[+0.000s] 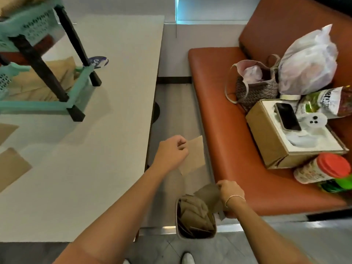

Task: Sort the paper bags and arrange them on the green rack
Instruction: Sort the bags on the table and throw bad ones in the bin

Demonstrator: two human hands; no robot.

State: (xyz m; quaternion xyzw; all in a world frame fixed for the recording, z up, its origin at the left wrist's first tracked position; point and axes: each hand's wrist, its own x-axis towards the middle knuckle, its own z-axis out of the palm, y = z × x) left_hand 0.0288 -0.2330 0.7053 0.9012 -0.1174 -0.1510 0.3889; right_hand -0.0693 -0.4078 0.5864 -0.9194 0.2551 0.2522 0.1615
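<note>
I'm partway: some bags already lie in the green rack (80,86) on the counter (114,130), my left hand (171,152) pinches one bag (196,155), my right hand (231,193) pinches another above the bin (178,225), still full of bags.

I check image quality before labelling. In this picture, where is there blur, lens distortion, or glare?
Head view: the green rack at upper left is smeared by blur; the table edge bows from the wide lens; light through the window looks washed out; the left hand with its paper bag and the right hand are fairly sharp.
</note>
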